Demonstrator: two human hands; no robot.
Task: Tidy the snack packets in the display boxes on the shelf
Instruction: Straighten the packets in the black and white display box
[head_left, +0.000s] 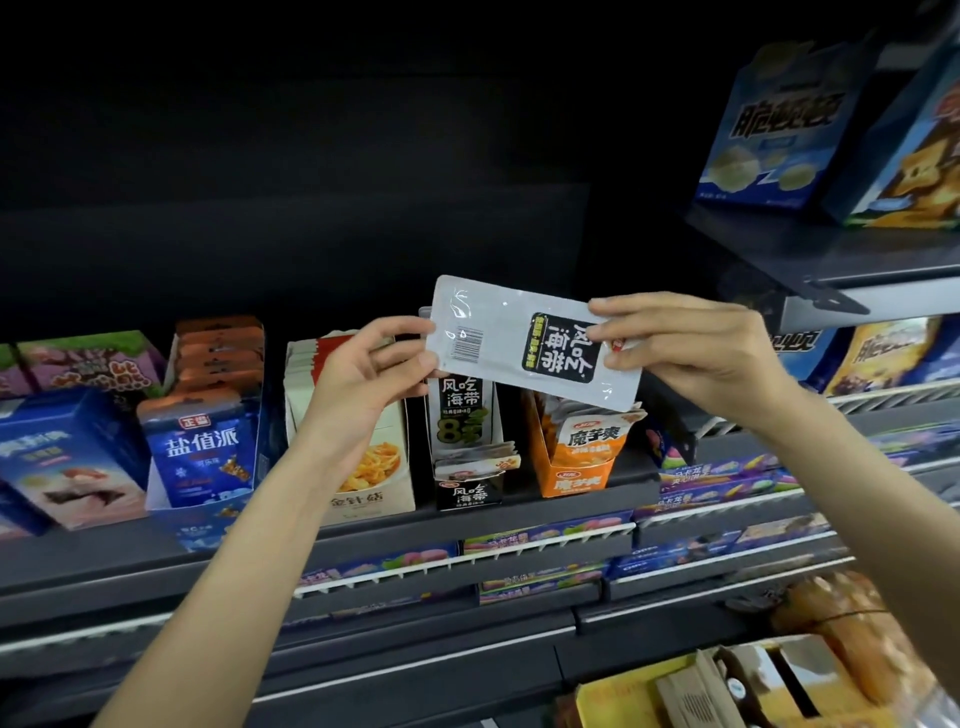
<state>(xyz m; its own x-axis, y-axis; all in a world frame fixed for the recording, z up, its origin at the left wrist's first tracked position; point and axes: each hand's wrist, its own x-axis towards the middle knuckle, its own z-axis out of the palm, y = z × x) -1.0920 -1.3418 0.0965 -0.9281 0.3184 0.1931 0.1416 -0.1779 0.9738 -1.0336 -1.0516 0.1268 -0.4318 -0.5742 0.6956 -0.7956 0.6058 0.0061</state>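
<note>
Dark shop shelves fill the view, and the middle shelf (519, 512) carries a row of snack display boxes. Both hands hold one silver seaweed packet (535, 343) up in the air in front of the shelf. It lies sideways and tilts a little, with its black label turned on its side. The left hand (371, 371) pinches the end with the barcode between thumb and fingers. The right hand (691, 343) pinches the other end, its fingers lying over the edge of the black label. Right under the grip stands the black-and-white seaweed box (467, 441), with more packets standing inside. Just below the right hand is an orange box (576, 457) full of packets. Behind the left hand stands a white box with a noodle picture (363, 457). Further out past the left hand sits a blue box (200, 452).
</note>
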